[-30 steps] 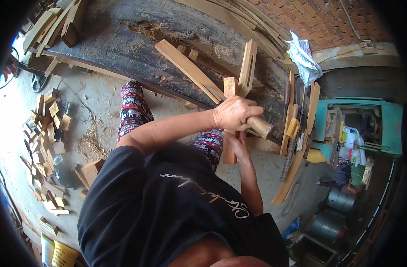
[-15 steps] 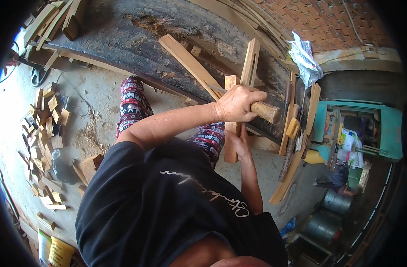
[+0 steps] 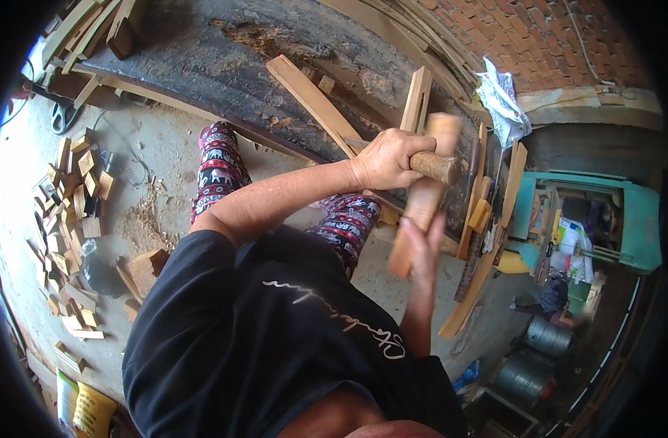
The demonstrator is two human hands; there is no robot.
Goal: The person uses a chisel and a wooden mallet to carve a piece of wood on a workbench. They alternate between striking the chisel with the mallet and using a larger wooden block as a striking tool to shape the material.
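My left hand (image 3: 394,159) is closed around a chisel (image 3: 436,168); its thick wooden handle sticks out to the right and a thin grey blade shows on the other side. The blade's tip lies by a long board (image 3: 308,98) on the workbench, but its exact contact is hard to make out. My right hand (image 3: 421,252), blurred, grips the lower part of a wooden block (image 3: 424,201). The block is tilted and smeared by motion, its upper end beyond the chisel handle. Behind my left hand stands a slotted wood piece (image 3: 416,98).
The dark, worn workbench (image 3: 173,55) carries wood strips. Tools and long slats (image 3: 513,179) line its right end, near a white plastic bag (image 3: 503,102). Many offcuts (image 3: 75,219) lie on the floor at left. A green machine (image 3: 640,226) and another person (image 3: 557,296) are at right.
My right hand has swung the wooden block rightward, from upright behind my left hand to a tilted position past the chisel handle. My left hand keeps its grip and has shifted only slightly.
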